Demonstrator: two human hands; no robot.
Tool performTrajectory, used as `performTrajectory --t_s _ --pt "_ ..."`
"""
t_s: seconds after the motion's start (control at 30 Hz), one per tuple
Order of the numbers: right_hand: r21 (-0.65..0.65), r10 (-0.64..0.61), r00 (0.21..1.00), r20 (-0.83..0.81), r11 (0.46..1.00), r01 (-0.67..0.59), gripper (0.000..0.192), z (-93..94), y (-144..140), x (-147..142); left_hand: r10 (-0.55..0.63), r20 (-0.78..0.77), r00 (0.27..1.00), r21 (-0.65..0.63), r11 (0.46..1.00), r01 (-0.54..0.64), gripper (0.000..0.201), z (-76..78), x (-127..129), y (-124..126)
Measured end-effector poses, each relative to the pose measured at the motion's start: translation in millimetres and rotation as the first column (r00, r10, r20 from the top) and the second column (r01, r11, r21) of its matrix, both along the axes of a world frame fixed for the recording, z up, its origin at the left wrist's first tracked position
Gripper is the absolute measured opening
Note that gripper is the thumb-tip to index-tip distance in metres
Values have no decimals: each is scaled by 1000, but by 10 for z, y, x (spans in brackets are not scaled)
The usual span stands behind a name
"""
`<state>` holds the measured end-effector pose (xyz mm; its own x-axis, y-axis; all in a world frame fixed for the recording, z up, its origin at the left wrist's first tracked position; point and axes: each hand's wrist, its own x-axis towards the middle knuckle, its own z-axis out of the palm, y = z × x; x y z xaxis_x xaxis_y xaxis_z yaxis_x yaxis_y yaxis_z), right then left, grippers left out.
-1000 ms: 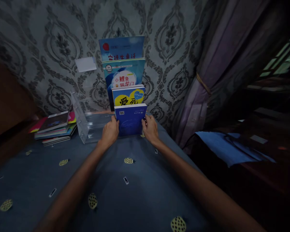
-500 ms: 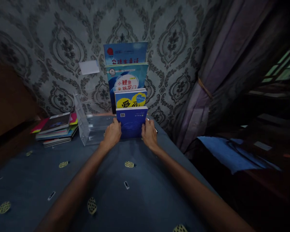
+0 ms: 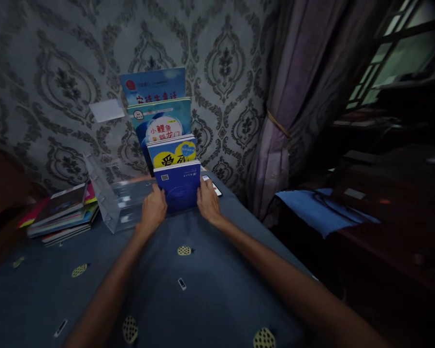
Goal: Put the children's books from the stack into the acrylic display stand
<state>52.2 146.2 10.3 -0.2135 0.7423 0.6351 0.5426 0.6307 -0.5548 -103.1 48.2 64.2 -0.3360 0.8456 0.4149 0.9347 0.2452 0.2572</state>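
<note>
A dark blue book (image 3: 179, 188) stands upright at the front of a clear plastic rack (image 3: 105, 203). My left hand (image 3: 154, 208) is closed on its left edge and my right hand (image 3: 208, 198) on its right edge. Behind it rise a blue-and-yellow book (image 3: 174, 152), a teal book (image 3: 159, 123) with a white circle, and at the back a taller blue book (image 3: 154, 87). Each one stands higher than the one before it. The rack's left part holds no books, and its lower right part is hidden behind the blue book and my hands.
To the left lies a stack of books (image 3: 63, 212). A phone (image 3: 210, 185) rests just beyond my right hand. The blue patterned cloth (image 3: 217, 270) covers the table, whose right edge drops toward a dark area with a blue cloth (image 3: 311, 210). A curtain (image 3: 275, 121) hangs beside the wall.
The view has swung to the right, so the rack and books appear further left and slightly tilted. Both hands stay on the blue book's edges. More of the phone shows.
</note>
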Motion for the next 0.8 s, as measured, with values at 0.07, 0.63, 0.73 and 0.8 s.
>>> performTrajectory --t_s 0.07,0.63,0.73,0.8 --pt "-38 2 1000 14 999 -2 51 30 -31 9 -6 -8 1000 -7 1000 6 26 9 -1 -14" --pt "-121 44 939 -342 989 -90 58 -89 -187 -73 83 -123 989 -114 989 -97 30 75 73 -141" --pt "-132 53 910 -411 984 -117 56 -139 -243 -60 64 -127 990 -104 992 -78 28 66 64 -158" --pt "-161 54 884 -463 976 -144 55 -191 -341 -54 50 -120 992 -91 994 -61 29 61 60 -169"
